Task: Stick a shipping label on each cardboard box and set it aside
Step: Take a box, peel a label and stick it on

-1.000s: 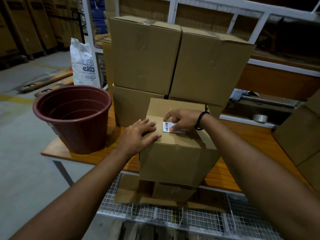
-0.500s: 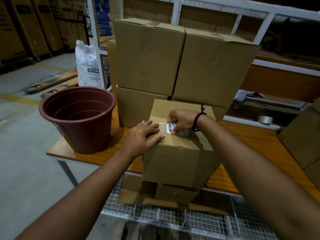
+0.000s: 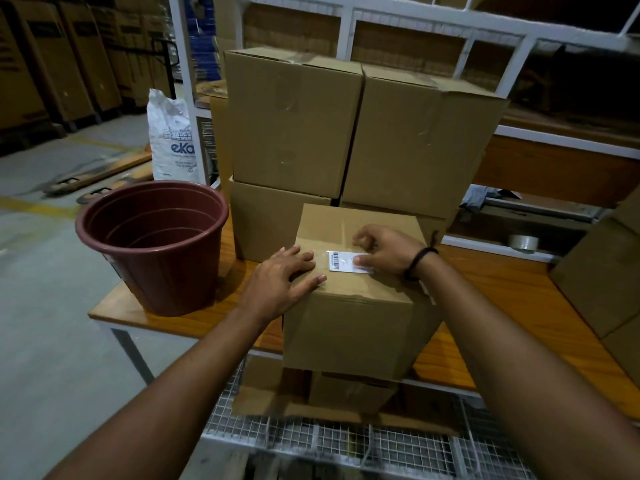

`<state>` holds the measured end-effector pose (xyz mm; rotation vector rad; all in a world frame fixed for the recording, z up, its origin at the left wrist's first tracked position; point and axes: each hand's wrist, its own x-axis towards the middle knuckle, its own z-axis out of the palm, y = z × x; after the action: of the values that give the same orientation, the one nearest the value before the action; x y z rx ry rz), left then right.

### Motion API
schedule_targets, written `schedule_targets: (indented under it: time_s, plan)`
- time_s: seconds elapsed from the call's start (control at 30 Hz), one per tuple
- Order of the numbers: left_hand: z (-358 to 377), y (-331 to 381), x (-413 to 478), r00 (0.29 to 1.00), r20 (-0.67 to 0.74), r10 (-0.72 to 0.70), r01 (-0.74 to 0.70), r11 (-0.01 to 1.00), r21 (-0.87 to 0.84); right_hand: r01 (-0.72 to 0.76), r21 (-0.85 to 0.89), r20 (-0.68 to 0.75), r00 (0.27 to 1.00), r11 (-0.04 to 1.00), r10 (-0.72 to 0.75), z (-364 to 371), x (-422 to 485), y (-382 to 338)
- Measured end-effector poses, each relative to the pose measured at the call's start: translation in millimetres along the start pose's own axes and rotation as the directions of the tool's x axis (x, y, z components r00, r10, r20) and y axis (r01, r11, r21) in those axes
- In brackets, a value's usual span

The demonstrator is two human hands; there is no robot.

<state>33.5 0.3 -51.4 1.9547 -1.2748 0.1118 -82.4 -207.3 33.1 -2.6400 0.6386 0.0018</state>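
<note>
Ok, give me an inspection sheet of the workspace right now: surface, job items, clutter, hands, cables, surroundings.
Surface: wooden table; the front box stands at its near edge.
Job's things: front box closed; shipping label lies on its top; stacked boxes behind it, no labels seen on their visible faces.
Clutter: maroon bucket on the table's left end; tape roll on a ledge at the back right.
Hands: left hand flat on the box top, left of the label; right hand presses the label with its thumb.
Cables: nothing seen.
Surroundings: white rack behind, white sack beside it, wire shelf below the table.
</note>
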Motion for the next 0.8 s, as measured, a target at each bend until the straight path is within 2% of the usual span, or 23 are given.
schedule_targets:
  time_s: [0.1,0.33,0.47,0.63,0.7,0.8]
  plan:
    - [2.1,3.6,1.6,1.000,-0.009,-0.008,0.008,1.000,-0.014,-0.080,-0.011,0.060,0.995,0.997,0.081,-8.7,-11.6,17.4]
    - [3.3,1.6,-1.0,0.999,-0.038,0.016,-0.016,1.000,-0.003,-0.090,-0.086,0.164,0.981,0.992,0.103,-13.2,-7.7,-1.0]
    - [1.5,1.8,-1.7,1.000,-0.028,0.004,-0.005,1.000,-0.017,-0.102,-0.172,0.165,0.978,0.980,0.131,-13.8,-5.6,-4.5]
    - [2.1,1.8,-1.8,1.000,-0.022,-0.003,0.002,0.999,-0.036,-0.109,-0.148,0.185,0.973,0.983,0.136,-16.4,-4.2,-4.6]
    - [2.1,0.3,-0.3,1.000,-0.013,-0.003,0.002,1.000,-0.028,-0.079,-0.195,0.141,0.984,0.978,0.107,-15.0,-3.3,-8.0]
    - [2.2,-1.3,0.0,1.000,-0.015,0.007,-0.007,1.000,-0.025,0.075,-0.260,0.041,0.997,0.963,-0.067,-8.6,-7.6,-18.0]
